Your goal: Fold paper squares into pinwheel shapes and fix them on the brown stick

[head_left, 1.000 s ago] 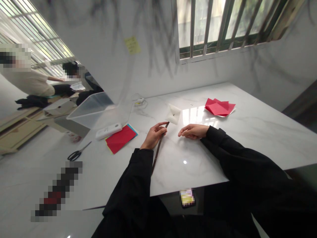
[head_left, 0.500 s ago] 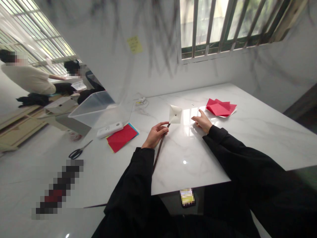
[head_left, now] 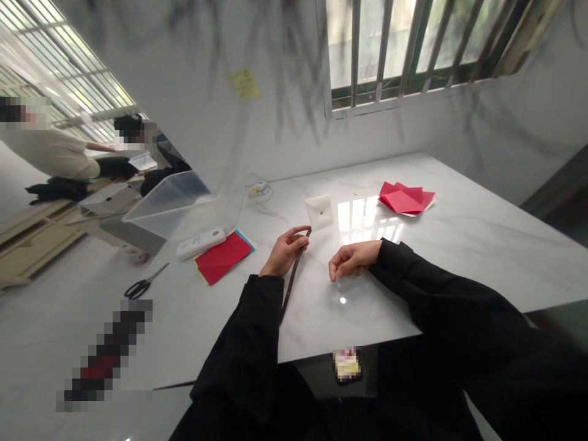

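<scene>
Here, left grip [head_left: 283, 252] pinches brown stick [head_left: 291, 283], right grip [head_left: 356, 258] unclear, red papers [head_left: 406, 199] lying beyond.

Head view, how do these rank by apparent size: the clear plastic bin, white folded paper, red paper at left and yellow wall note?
1. Clear plastic bin
2. Red paper at left
3. White folded paper and yellow wall note: too alike to rank

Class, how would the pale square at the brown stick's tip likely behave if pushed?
The pale square looks papery, so probably light and easily creased. The dark dot at its centre may be a pivot, letting it spin.
</scene>
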Available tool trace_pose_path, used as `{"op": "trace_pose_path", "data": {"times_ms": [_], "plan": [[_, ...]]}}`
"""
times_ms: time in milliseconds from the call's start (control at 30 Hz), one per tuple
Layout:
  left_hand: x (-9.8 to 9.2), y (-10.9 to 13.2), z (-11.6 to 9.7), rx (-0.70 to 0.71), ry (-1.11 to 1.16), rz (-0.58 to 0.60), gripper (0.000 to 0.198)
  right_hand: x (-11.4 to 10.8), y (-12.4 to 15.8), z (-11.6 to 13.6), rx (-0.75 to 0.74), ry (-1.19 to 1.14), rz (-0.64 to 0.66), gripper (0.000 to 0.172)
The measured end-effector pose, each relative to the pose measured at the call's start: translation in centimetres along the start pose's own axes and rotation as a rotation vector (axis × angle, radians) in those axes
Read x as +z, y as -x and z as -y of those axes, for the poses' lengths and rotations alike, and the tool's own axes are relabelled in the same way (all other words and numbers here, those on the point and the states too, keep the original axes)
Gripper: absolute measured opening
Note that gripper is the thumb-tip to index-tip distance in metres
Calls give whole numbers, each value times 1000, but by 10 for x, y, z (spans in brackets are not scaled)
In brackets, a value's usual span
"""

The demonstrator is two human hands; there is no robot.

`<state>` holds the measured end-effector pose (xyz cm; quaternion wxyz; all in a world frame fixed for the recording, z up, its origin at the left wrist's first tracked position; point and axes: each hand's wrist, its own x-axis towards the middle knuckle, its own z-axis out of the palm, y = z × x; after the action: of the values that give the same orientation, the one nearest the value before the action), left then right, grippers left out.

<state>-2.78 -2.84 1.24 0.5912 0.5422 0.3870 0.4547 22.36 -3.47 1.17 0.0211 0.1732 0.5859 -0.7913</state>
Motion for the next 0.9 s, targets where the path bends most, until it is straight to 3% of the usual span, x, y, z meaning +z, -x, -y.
{"op": "trace_pose_path", "data": {"times_ms": [133, 200, 267, 367, 433, 500, 533, 567, 600, 700, 733, 800, 900], "plan": [[0, 0, 0, 3, 8, -2, 53, -11, 7, -1, 0, -26, -123, 40], [-1, 0, 1, -1, 7, -2, 53, -19, 10, -1, -59, -76, -351, 38], [-1, -1, 1, -4, 8, 0, 53, -30, 14, -2, -155, -159, -682, 40], [-1, -2, 2, -3, 15, -3, 51, -46, 18, -2, -275, -289, -1122, 61], [-1, -2, 3, 0, 18, -2, 50, -51, 19, -2, -317, -321, -1312, 78], [-1, -2, 3, 4, 18, 4, 50, -49, 19, -2, -333, -270, -1415, 87], [-1, -2, 4, 4, 17, 6, 50, -46, 18, -1, -312, -214, -1363, 86], [-1, -2, 4, 3, 15, 8, 50, -40, 18, -1, -257, -146, -1209, 84], [-1, -2, 3, 0, 12, 8, 51, -33, 17, -1, -169, -70, -949, 81], [0, -1, 2, 0, 13, 6, 51, -10, 10, -3, 103, 116, 31, 68], [0, -1, 2, 2, 16, 5, 51, -4, 6, -3, 119, 138, 212, 62], [1, -1, 1, 5, 19, 10, 51, 3, 0, -5, 59, 128, 302, 50], [1, -1, 0, 7, 18, 12, 51, -2, -3, -6, -4, 76, 207, 40]]}}
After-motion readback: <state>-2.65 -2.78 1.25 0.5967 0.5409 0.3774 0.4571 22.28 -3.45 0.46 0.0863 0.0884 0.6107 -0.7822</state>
